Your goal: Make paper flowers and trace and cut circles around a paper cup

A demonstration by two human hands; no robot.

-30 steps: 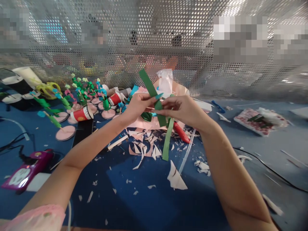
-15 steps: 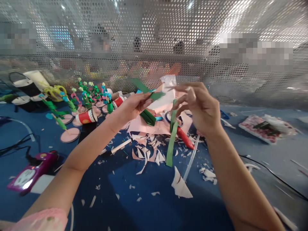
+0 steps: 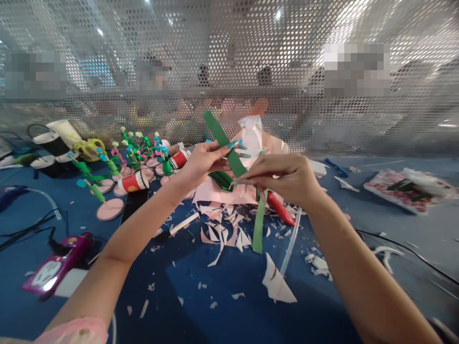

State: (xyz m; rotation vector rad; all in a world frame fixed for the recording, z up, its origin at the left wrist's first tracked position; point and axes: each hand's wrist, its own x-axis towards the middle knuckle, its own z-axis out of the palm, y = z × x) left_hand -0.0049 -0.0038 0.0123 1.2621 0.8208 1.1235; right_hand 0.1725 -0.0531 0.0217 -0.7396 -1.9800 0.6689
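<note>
**Green strip pinched above a scrap-strewn blue table**

Head view: The left hand point(image 3: 206, 160) pinches a green strip point(image 3: 216, 128) between thumb and fingers; the strip slants down toward the right hand point(image 3: 292, 177). The right thumb and fingers are drawn together at its lower end, though I cannot tell whether they grip it. The strip is raised above the blue table point(image 3: 233, 325), over a pink sheet point(image 3: 204, 194) and a folded green piece point(image 3: 219, 180). A second green strip point(image 3: 258, 234) lies beside a red object point(image 3: 281, 209). White scraps point(image 3: 244, 238) lie nearer the wearer, and a red-and-white cup point(image 3: 133, 182) rests on its side among pink discs point(image 3: 110, 209) bearing green stems.
</note>
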